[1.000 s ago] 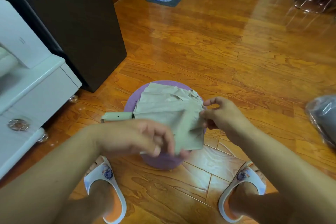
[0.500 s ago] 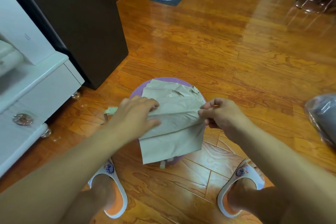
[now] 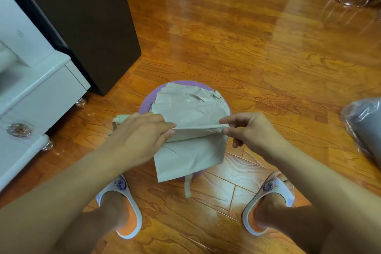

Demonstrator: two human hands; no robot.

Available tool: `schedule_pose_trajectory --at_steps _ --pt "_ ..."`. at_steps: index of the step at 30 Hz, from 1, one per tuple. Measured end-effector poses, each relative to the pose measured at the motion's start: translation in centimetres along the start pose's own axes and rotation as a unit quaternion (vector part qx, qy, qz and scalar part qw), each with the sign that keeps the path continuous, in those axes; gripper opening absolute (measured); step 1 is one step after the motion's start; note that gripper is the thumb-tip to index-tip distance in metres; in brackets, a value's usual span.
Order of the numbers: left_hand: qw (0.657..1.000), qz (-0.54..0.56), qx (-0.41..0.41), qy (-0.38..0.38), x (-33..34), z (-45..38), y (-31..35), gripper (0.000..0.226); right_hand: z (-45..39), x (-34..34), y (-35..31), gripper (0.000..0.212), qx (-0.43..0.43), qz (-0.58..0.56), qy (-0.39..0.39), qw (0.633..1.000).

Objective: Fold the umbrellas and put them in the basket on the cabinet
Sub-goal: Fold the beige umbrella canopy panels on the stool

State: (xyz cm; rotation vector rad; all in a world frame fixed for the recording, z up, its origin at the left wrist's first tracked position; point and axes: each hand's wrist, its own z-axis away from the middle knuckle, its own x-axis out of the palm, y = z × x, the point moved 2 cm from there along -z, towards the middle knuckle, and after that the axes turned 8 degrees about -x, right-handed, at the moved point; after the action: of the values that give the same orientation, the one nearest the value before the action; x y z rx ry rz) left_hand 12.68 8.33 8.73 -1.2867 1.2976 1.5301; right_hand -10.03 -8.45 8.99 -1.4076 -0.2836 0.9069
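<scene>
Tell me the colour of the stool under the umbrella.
Purple stool; head view shows it best.

A: What's in front of the person?

B: A beige umbrella [image 3: 191, 130], its canopy partly gathered, lying on a round purple stool [image 3: 144, 107] on the wooden floor [image 3: 268, 57]. Its handle [image 3: 121, 118] sticks out to the left and a strap [image 3: 187, 185] hangs below.

A: And the hands?

B: The left hand [image 3: 138, 136] and the right hand [image 3: 249, 130] each pinch one fold of the cloth, at opposite ends.

A: Around them?

B: A white cabinet [image 3: 41, 93] and a dark cabinet [image 3: 88, 22] at left, a plastic-wrapped grey bundle [image 3: 365, 128] at right, white slippers [image 3: 123, 202] below.
</scene>
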Motion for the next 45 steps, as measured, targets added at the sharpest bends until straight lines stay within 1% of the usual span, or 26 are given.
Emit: schedule_pose_trajectory --at_steps 2,4,6,8,9,12,14,17,19,21,22,23,24,25,26,27,29,30,31,32,34,35,37,40,42,45 --pt "1.000 -0.002 0.012 0.010 -0.3 0.3 0.3 0.057 0.1 -0.3 -0.2 0.014 -0.007 0.011 0.007 1.000" --pt "1.000 0.013 0.000 0.016 -0.3 0.6 0.2 0.055 0.2 -0.7 -0.3 0.014 -0.010 -0.003 0.026 1.000" --pt "0.998 0.030 -0.056 0.021 -0.1 0.5 -0.2 0.050 0.0 -1.2 0.1 0.014 -0.005 -0.016 0.086 0.996" --pt "0.990 0.056 -0.125 0.018 0.6 -0.4 -0.7 0.046 -0.1 -1.3 1.5 0.016 0.032 0.017 0.140 0.989" --pt "0.986 0.074 -0.151 0.015 1.0 -1.1 -0.9 0.046 0.1 -1.0 2.4 0.015 0.068 0.039 0.131 0.988" --pt "0.976 0.105 -0.189 0.005 2.0 -2.7 -1.4 0.048 1.5 1.0 5.1 0.012 0.191 0.051 0.008 0.980" --pt "0.974 0.103 -0.203 0.003 2.3 -3.5 -1.6 0.047 2.4 2.0 6.3 0.010 0.224 0.043 -0.028 0.973" --pt "0.974 0.064 -0.213 0.038 2.1 -4.1 -1.1 0.038 2.9 2.8 7.5 0.014 0.235 0.010 -0.043 0.971" --pt "0.974 0.032 -0.209 0.079 1.9 -4.3 -0.2 0.023 2.9 3.1 7.5 0.021 0.236 -0.040 -0.043 0.970" --pt "0.975 -0.001 -0.185 0.126 1.6 -4.1 0.5 0.011 2.7 3.4 7.2 0.021 0.232 -0.100 -0.024 0.967" --pt "0.977 -0.037 -0.150 0.145 1.5 -4.0 0.8 0.014 2.7 3.3 6.9 0.021 0.233 -0.125 -0.007 0.964" --pt "0.981 -0.077 -0.093 0.154 1.2 -3.8 1.3 0.019 2.7 3.3 6.6 0.021 0.237 -0.146 0.012 0.960" --pt "0.983 -0.100 -0.011 0.156 1.2 -3.7 1.9 0.021 2.9 3.2 6.3 0.021 0.243 -0.166 0.028 0.955" --pt "0.983 -0.097 0.074 0.136 1.3 -3.3 2.6 0.019 3.0 3.1 6.0 0.021 0.246 -0.186 0.040 0.950" --pt "0.984 -0.079 0.132 0.092 1.5 -2.6 3.7 0.015 3.1 3.0 5.8 0.021 0.243 -0.207 0.047 0.947" --pt "0.986 -0.061 0.150 0.040 1.8 -1.7 4.9 0.016 3.1 2.9 5.4 0.024 0.234 -0.228 0.054 0.944" --pt "0.989 -0.059 0.130 -0.034 2.9 0.2 6.8 0.039 3.0 2.6 4.7 0.027 0.209 -0.266 0.072 0.938" --pt "0.989 -0.078 0.117 -0.045 3.3 0.7 7.3 0.051 2.9 2.4 4.5 0.027 0.200 -0.280 0.079 0.936" --pt "0.989 -0.096 0.109 -0.039 3.6 1.1 7.5 0.058 2.8 2.2 4.1 0.025 0.197 -0.290 0.081 0.933" --pt "0.988 -0.109 0.103 -0.019 3.7 1.2 7.6 0.060 2.7 2.0 3.9 0.024 0.199 -0.300 0.080 0.930" --pt "0.988 -0.128 0.081 0.024 3.7 1.2 7.7 0.061 2.6 1.9 3.7 0.022 0.213 -0.317 0.074 0.921" --pt "0.987 -0.142 0.067 0.036 3.9 1.3 8.0 0.062 2.6 1.9 3.7 0.017 0.223 -0.326 0.070 0.916" --pt "0.984 -0.167 0.041 0.038 4.8 1.8 8.7 0.061 2.6 2.0 3.5 0.006 0.243 -0.343 0.062 0.905" --pt "0.979 -0.197 0.003 0.045 5.9 2.0 9.0 0.053 2.4 2.2 3.3 0.008 0.271 -0.361 0.055 0.891" --pt "0.977 -0.209 -0.019 0.036 6.0 1.6 8.6 0.047 2.3 2.4 3.3 0.009 0.293 -0.358 0.044 0.886" --pt "0.976 -0.217 -0.011 0.021 5.9 1.4 8.1 0.033 2.3 2.7 3.4 0.011 0.318 -0.334 0.037 0.886"
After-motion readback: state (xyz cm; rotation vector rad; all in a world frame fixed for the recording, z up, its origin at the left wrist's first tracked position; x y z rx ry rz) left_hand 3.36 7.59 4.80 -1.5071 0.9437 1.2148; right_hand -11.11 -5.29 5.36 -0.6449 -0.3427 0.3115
